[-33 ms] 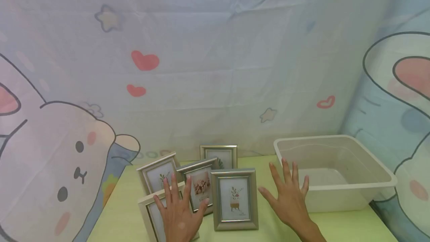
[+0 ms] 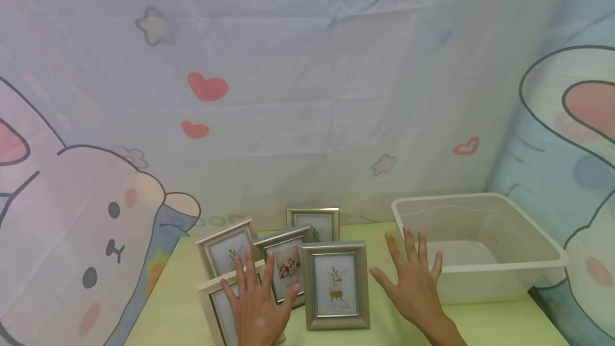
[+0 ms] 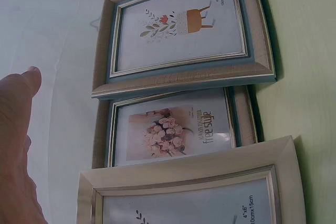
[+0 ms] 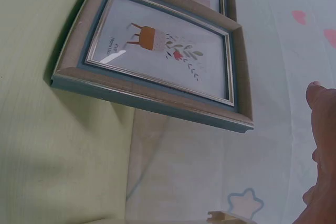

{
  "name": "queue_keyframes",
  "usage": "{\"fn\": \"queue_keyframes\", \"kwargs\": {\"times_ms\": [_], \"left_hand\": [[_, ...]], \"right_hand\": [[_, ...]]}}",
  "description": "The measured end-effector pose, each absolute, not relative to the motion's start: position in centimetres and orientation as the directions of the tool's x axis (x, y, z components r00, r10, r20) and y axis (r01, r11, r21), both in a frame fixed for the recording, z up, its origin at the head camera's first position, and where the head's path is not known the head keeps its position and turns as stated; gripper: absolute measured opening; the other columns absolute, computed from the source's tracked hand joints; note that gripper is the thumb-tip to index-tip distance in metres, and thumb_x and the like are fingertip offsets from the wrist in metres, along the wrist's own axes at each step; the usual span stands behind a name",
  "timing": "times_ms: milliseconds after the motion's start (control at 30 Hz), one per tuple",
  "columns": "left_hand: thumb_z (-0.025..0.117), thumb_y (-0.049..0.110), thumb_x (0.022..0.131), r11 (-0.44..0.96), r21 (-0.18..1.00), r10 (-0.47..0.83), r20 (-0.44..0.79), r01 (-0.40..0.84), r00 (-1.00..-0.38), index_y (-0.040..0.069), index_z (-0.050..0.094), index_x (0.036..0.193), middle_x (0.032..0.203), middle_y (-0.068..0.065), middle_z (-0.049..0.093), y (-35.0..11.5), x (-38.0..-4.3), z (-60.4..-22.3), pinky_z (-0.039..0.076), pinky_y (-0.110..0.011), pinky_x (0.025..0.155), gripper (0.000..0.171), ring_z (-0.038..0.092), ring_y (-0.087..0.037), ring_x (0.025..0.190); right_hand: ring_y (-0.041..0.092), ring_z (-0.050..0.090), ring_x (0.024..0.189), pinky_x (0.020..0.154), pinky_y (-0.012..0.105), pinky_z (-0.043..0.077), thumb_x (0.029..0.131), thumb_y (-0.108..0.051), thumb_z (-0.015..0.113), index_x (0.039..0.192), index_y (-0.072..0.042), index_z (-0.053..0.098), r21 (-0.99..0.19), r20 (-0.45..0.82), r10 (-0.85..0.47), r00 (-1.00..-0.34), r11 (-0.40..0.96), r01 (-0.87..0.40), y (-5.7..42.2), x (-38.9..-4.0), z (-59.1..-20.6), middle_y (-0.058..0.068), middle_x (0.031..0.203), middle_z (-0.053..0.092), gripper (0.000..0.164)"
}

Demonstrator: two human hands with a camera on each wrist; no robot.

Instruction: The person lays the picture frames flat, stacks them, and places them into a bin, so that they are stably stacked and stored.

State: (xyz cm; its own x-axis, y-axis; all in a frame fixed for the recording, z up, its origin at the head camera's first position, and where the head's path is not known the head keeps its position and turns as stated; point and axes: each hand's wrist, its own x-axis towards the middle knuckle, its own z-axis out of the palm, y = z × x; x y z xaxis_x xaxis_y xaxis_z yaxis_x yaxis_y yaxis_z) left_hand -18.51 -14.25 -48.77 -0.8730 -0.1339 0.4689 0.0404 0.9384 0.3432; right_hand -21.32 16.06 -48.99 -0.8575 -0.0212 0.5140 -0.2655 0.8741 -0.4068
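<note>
Several picture frames stand propped up on the table. My left hand (image 2: 259, 303), fingers spread, is in front of the cream picture frame (image 2: 207, 295) and hides part of it. Behind it are the picture frame with a rose photo (image 2: 288, 266), another pale picture frame (image 2: 228, 247) and a gold-edged picture frame (image 2: 312, 220). Front and centre stands the brown picture frame with a potted-plant print (image 2: 336, 284), its blue inner border plain in the right wrist view. My right hand (image 2: 415, 287), also spread and holding nothing, is between that frame and the white plastic tub (image 2: 499, 282).
The tub stands on the right of the pale green table (image 2: 163, 303), its inside showing a bare bottom. A cloth backdrop (image 2: 307, 95) with cartoon prints hangs behind the table and round both sides. The rearmost frames stand close to the cloth.
</note>
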Motion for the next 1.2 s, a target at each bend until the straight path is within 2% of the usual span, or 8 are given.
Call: {"fn": "queue_keyframes", "kwargs": {"times_ms": [200, 433, 567, 667, 867, 1067, 1200], "left_hand": [[0.068, 0.065, 0.081, 0.917, 0.391, -0.117, 0.451, 0.078, -0.885, 0.023, 0.045, 0.152, 0.166, -0.02, 0.018, -13.8, -18.3, -48.9, 0.007, -0.074, 0.116, 0.085, 0.012, -0.047, 0.152], [0.067, 0.064, 0.083, 0.906, 0.361, -0.012, 0.539, 0.219, -0.842, 0.017, 0.048, 0.149, 0.161, -0.024, 0.029, -12.5, -17.9, -48.8, 0.028, -0.067, 0.113, 0.083, 0.027, -0.05, 0.146], [0.071, 0.059, 0.084, 0.829, 0.451, 0.051, 0.528, 0.331, -0.848, 0.017, 0.043, 0.152, 0.16, -0.026, 0.028, -11.9, -17.6, -49.1, 0.04, -0.069, 0.104, 0.084, 0.027, -0.053, 0.145], [0.075, 0.053, 0.082, 0.758, 0.532, 0.102, 0.475, 0.378, -0.874, 0.017, 0.038, 0.155, 0.161, -0.028, 0.026, -11.7, -17.4, -49.5, 0.043, -0.071, 0.1, 0.089, 0.025, -0.054, 0.145], [0.076, 0.052, 0.082, 0.635, 0.682, 0.141, 0.359, 0.363, -0.923, 0.016, 0.031, 0.157, 0.164, -0.022, 0.021, -11.0, -17.5, -50.3, 0.042, -0.074, 0.098, 0.095, 0.026, -0.053, 0.145], [0.077, 0.049, 0.083, 0.492, 0.83, 0.126, 0.228, 0.261, -0.965, 0.017, 0.026, 0.159, 0.165, -0.021, 0.019, -10.4, -17.4, -52.4, 0.027, -0.078, 0.107, 0.098, 0.018, -0.051, 0.149], [0.078, 0.046, 0.082, 0.438, 0.877, 0.069, 0.186, 0.197, -0.98, 0.011, 0.025, 0.159, 0.164, -0.023, 0.02, -10.1, -17.8, -53.9, 0.026, -0.075, 0.11, 0.1, 0.02, -0.05, 0.149]], "right_hand": [[0.047, 0.006, 0.153, 0.107, 0.083, 0.004, 0.09, -0.054, 0.064, 0.156, -0.023, 0.035, -0.415, 0.503, -0.032, -0.864, 0.867, -0.274, 16.0, -21.1, -49.3, 0.02, 0.165, 0.02, 0.079], [0.047, 0.007, 0.153, 0.108, 0.082, 0.007, 0.092, -0.05, 0.064, 0.156, -0.021, 0.034, -0.454, 0.482, -0.05, -0.875, 0.839, -0.299, 15.9, -21.7, -49.2, 0.02, 0.165, 0.02, 0.077], [0.046, 0.008, 0.153, 0.107, 0.082, 0.006, 0.092, -0.048, 0.065, 0.157, -0.021, 0.034, -0.478, 0.476, -0.066, -0.877, 0.818, -0.321, 15.7, -22.0, -49.1, 0.02, 0.165, 0.022, 0.077], [0.046, 0.011, 0.152, 0.106, 0.083, 0.007, 0.091, -0.044, 0.068, 0.156, -0.02, 0.036, -0.493, 0.49, -0.074, -0.868, 0.798, -0.347, 15.6, -22.0, -49.2, 0.02, 0.164, 0.023, 0.076], [0.052, 0.026, 0.145, 0.105, 0.081, 0.019, 0.09, -0.029, 0.073, 0.155, -0.015, 0.037, -0.481, 0.579, -0.102, -0.809, 0.758, -0.44, 15.6, -22.3, -49.1, 0.024, 0.159, 0.031, 0.075], [0.046, 0.046, 0.136, 0.102, 0.066, 0.044, 0.088, -0.017, 0.076, 0.15, -0.011, 0.045, -0.464, 0.629, -0.138, -0.765, 0.723, -0.512, 15.7, -22.3, -49.3, 0.023, 0.15, 0.046, 0.07], [0.036, 0.062, 0.119, 0.09, 0.049, 0.057, 0.086, -0.011, 0.077, 0.141, -0.007, 0.055, -0.462, 0.633, -0.179, -0.753, 0.693, -0.553, 15.5, -23.0, -49.2, 0.017, 0.136, 0.061, 0.059]]}}
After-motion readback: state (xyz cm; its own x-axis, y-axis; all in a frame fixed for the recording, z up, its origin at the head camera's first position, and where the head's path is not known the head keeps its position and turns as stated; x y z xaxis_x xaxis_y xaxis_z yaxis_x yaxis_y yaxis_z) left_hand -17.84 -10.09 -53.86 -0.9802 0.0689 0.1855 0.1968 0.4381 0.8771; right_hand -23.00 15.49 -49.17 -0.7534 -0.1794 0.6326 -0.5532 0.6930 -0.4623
